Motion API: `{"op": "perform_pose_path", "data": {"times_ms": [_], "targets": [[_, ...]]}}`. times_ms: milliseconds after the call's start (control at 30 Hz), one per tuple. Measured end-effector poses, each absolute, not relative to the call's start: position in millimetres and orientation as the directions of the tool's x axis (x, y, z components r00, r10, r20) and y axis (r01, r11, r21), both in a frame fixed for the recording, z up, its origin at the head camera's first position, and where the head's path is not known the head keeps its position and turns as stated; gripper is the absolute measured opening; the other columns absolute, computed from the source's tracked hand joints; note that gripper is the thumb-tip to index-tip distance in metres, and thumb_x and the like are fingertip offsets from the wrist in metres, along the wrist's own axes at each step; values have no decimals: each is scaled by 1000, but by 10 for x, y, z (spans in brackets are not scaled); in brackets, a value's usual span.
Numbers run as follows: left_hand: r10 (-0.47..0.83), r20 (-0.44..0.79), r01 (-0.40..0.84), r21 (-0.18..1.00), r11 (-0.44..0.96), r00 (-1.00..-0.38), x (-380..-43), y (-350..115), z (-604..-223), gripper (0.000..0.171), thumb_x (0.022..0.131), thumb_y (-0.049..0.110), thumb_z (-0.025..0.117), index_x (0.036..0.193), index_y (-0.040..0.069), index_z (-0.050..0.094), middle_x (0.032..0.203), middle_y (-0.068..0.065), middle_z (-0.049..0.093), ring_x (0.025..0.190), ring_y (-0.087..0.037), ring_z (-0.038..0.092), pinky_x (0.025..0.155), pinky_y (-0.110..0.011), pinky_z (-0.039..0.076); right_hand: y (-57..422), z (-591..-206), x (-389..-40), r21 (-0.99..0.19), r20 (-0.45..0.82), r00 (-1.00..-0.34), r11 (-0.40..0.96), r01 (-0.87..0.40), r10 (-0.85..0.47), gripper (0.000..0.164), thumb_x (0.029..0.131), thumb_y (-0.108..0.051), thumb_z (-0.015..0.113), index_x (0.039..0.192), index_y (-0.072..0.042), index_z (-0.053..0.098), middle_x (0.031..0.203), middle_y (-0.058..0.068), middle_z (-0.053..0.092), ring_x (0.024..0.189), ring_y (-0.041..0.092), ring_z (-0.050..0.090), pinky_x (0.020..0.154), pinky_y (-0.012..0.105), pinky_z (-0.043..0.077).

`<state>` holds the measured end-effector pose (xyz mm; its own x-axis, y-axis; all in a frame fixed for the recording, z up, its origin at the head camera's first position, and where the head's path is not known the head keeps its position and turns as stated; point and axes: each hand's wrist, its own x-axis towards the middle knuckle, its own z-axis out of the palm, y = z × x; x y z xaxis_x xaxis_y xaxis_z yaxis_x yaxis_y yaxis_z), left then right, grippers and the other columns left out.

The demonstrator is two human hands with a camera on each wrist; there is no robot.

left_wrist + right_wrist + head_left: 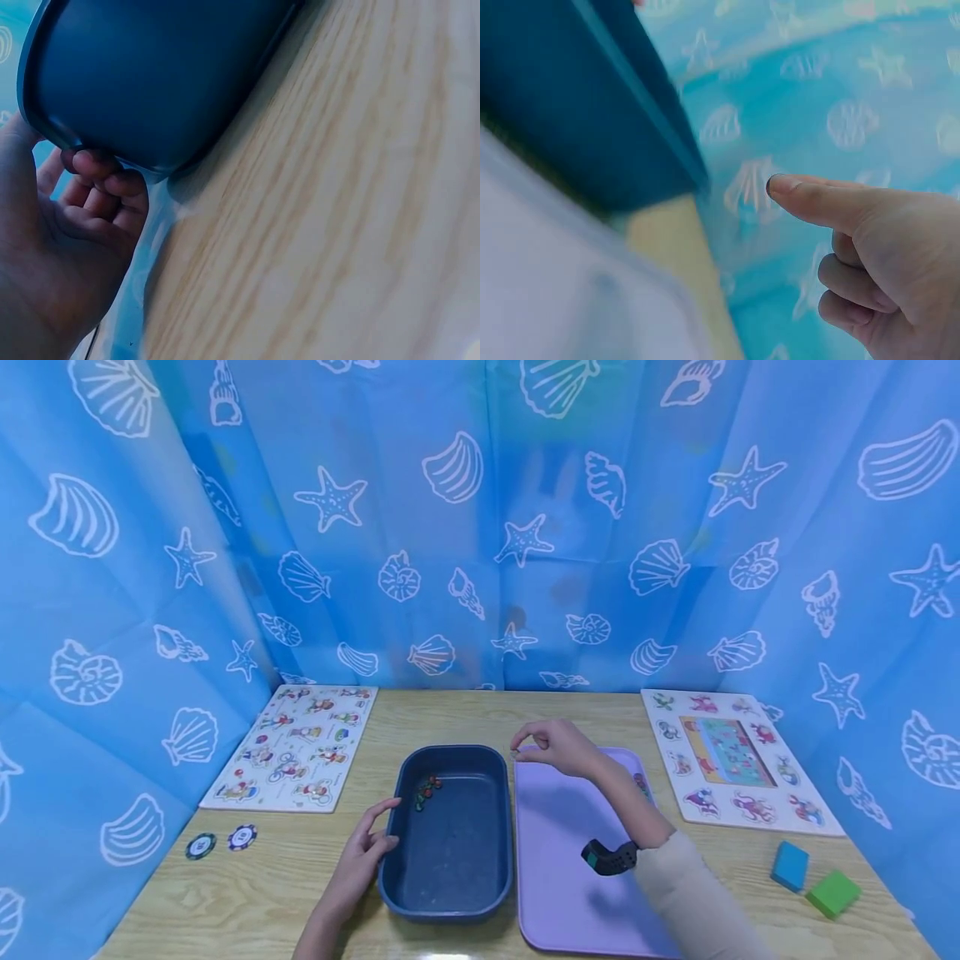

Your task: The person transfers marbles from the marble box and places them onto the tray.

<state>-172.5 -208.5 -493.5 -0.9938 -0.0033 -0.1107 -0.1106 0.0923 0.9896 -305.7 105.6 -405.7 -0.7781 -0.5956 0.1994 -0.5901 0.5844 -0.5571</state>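
Observation:
My left hand [358,860] grips the left rim of a dark blue rectangular bin [453,852]. In the left wrist view, its fingers [97,166] curl against the rim. Several small red and green pieces [426,793] lie in the bin near its left wall. Above the far left corner of a flat purple tray [570,835], my right hand [564,748] pinches a small piece [514,753] between thumb and fingertip. That piece is too small to identify; the right wrist view shows just a dark edge at the tip. Small reddish pieces [641,785] sit at the tray's right side, partly behind the right forearm.
A picture puzzle board [296,747] lies at the far left, another puzzle board [738,760] at the right. Two poker chips [201,846] lie on the left. A blue block [790,866] and a green block [834,894] lie front right. A seashell-patterned curtain [480,568] encloses the table.

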Motion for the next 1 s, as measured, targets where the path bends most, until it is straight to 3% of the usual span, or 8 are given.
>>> {"op": "perform_pose_path", "data": {"times_ms": [267,533,867,1000], "targets": [[4,-112,-111,991,73,-994,-1737,-2096,-4936,47,87,8,47,128,31,42,99,-20,62,71,-21,59,59,-28,47,1541,-4500,-3068,-590,145,-842,638,-495,-519,17,80,-22,66,94,-13,68,52,-5,33,48,9,31,46,22,28],[3,-124,-123,988,93,-992,-1725,-2083,-4932,47,88,10,46,130,29,40,107,-20,60,87,-26,62,69,-32,50,1706,-4837,-3080,-571,102,-856,675,-467,-507,12,78,-19,68,90,-17,69,53,-6,40,48,6,33,46,22,30],[-8,-129,-129,987,95,-992,-1714,-2071,-4918,46,88,11,47,130,29,40,107,-20,61,89,-25,61,70,-33,50,1611,-4643,-3068,-592,162,-870,659,-464,-467,15,83,-22,63,96,-18,68,52,-5,35,46,9,32,44,22,29],[-27,-138,-140,984,111,-990,-1708,-2073,-4913,47,87,11,48,130,29,40,105,-20,62,88,-25,61,71,-33,49,1415,-4461,-3031,-644,165,-856,604,-469,-489,18,84,-23,61,99,-15,68,49,-4,32,43,13,37,44,25,36]]}}
